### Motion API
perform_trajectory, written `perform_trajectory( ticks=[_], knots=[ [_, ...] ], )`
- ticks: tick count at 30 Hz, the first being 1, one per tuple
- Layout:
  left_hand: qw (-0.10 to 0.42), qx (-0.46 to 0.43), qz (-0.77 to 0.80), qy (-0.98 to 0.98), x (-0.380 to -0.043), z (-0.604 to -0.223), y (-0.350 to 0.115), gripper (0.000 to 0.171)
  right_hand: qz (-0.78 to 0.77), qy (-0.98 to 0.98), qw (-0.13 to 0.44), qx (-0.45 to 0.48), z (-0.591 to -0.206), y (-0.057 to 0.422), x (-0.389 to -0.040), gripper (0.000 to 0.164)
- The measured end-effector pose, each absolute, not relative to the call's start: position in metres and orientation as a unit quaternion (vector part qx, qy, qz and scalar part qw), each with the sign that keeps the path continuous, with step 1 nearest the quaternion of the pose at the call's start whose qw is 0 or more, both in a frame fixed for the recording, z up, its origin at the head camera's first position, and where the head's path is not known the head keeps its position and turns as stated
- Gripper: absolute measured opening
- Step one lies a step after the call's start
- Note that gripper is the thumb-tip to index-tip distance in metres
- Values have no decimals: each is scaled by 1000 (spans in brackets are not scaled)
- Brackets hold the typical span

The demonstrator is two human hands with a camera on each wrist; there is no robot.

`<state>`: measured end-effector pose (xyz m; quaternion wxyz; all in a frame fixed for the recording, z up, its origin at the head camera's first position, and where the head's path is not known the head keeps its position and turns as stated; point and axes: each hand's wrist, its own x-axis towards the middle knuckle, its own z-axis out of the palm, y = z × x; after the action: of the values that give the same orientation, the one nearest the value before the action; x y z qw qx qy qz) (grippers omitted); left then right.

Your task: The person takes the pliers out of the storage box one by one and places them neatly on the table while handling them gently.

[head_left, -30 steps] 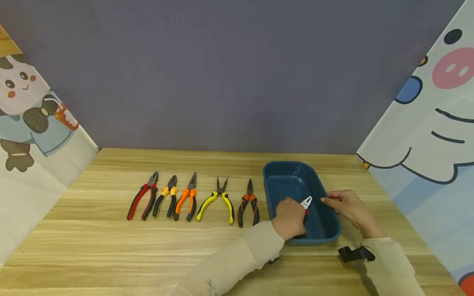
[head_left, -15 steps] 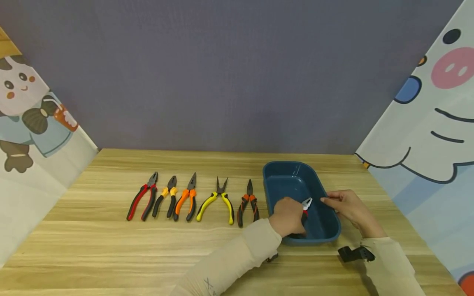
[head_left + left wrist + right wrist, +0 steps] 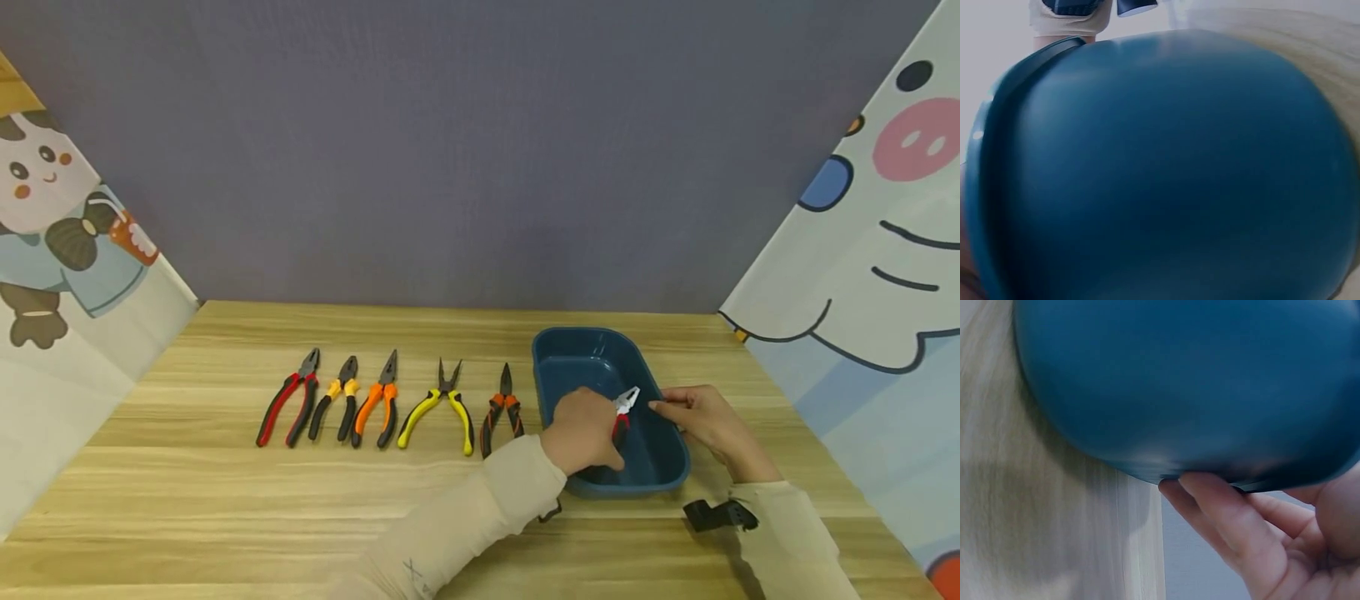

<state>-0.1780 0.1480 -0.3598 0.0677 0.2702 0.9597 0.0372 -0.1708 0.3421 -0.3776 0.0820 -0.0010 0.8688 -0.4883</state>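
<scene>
In the head view my left hand (image 3: 581,429) reaches down into a deep blue plastic bin (image 3: 558,358). It grips a pair of pliers (image 3: 627,402) with silver jaws and red-and-black handles; the fingers hide the rest of the handles. The jaws point up and right, toward the bin's right wall. At that wall, my right hand (image 3: 708,421) holds the rim with the thumb on top. The right wrist view shows fingers (image 3: 1222,506) touching the outer side of the bin (image 3: 1179,381). The bin's outer wall (image 3: 1179,156) fills the left wrist view and hides the left hand's grip.
Left of the bin, several pliers lie in a row on the wooden table (image 3: 225,517): red-and-black (image 3: 282,406), yellow-and-black (image 3: 348,387), orange (image 3: 364,411), yellow (image 3: 420,414) and black-and-orange (image 3: 493,417). A grey panel (image 3: 450,167) stands behind.
My left hand has shifted slightly up inside the bin, and the pliers have moved up and right, showing more of the red handle. The right hand and the bin have stayed put.
</scene>
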Motion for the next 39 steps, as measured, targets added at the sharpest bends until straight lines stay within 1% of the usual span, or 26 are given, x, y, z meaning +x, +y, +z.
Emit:
perform_trajectory(
  ticks=[8,10,18,26,31,39],
  knots=[
    [32,294,31,955,-175,-347,143,42,-474,877,83,2,-376,342,-170,45],
    [29,300,32,953,-174,-344,142,42,-471,878,83,3,-376,343,-170,45],
    [32,293,29,955,-169,-329,133,42,-486,870,82,-8,-378,344,-169,42],
    [39,288,19,957,-171,-330,119,52,-495,865,88,-9,-380,345,-170,44],
    [38,300,49,952,-174,-333,106,41,-485,870,90,-5,-378,343,-168,47],
    [45,312,105,943,-175,-333,77,39,-448,890,85,3,-377,341,-168,51]
  ],
)
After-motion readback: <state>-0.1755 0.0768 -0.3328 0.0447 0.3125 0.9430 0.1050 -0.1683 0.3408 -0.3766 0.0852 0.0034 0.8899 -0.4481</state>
